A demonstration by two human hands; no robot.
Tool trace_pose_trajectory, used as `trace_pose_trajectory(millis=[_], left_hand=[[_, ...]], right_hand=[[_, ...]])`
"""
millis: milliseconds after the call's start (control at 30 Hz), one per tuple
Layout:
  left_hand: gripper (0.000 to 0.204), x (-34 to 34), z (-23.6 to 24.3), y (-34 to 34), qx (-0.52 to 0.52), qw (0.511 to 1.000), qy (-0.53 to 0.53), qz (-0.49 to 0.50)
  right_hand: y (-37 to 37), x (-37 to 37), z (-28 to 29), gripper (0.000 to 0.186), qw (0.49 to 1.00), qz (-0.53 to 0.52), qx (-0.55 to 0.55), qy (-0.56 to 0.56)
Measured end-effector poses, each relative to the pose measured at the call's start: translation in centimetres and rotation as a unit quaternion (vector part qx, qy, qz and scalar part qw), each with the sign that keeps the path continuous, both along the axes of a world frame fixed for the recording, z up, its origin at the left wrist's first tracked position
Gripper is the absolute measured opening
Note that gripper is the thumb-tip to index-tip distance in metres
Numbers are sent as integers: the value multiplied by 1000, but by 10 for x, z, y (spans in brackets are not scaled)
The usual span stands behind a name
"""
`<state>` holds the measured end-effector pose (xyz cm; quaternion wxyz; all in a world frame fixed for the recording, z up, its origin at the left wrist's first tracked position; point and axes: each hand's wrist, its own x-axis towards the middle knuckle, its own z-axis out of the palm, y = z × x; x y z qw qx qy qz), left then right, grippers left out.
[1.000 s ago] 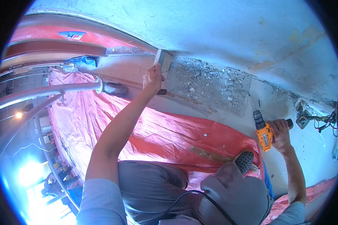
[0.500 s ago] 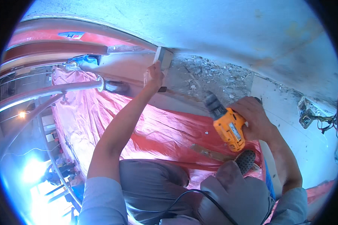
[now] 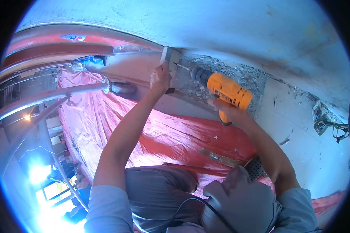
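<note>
My right hand (image 3: 232,110) is wrapped round the grip of an orange cordless drill (image 3: 229,90). The drill lies level, its black chuck (image 3: 201,75) and thin bit pointing left. The bit's tip is at or very near the side of a pale, flat-sided block (image 3: 166,55); whether it touches I cannot tell. Closed on that block is my left hand (image 3: 160,78), which hides its lower part. The block stands at the foot of the wall, at the end of a strip of broken rubble (image 3: 221,65).
A red sheet (image 3: 175,136) covers the surface below, with a flat strip (image 3: 219,157) lying on it. Metal tubes (image 3: 54,93) cross at the left. On the right, an open box with loose wires (image 3: 324,122) sits by the wall (image 3: 237,27).
My right hand has carried the drill up and left and turned it, bringing the bit from the rubble to the block. My left hand has stayed on the block.
</note>
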<state>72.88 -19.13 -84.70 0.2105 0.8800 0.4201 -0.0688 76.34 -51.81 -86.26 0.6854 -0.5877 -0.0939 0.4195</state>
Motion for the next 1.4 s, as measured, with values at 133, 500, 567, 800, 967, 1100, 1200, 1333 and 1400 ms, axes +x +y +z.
trace_pose_trajectory(millis=[133,500,567,800,967,1100,1200,1333,1400], left_hand=[[72,6,3,-7,-42,999,24,-2],[64,-16,-36,21,58,995,-11,-86],[62,-8,-38,10,57,994,-25,-87],[50,-10,-34,12,-51,998,-21,-31],[42,-11,-29,7,-46,997,-35,-47],[39,-11,-26,8,-31,998,-29,-54],[39,-10,-27,6,-23,999,-19,-31],[41,-9,-25,4,-27,1000,-10,-13],[41,-8,-25,1,-24,1000,-10,-18]], right_hand=[[8,15,0,29,997,-25,24,73],[22,18,-10,31,992,-18,73,98],[26,23,-20,29,989,-28,103,102],[37,35,-12,33,977,-31,100,185],[42,37,-12,39,972,-23,107,206],[48,34,-21,34,957,-43,129,256],[51,31,-25,33,953,-47,128,270],[52,30,-28,33,953,-43,135,268],[51,29,-30,33,953,-42,135,268]])
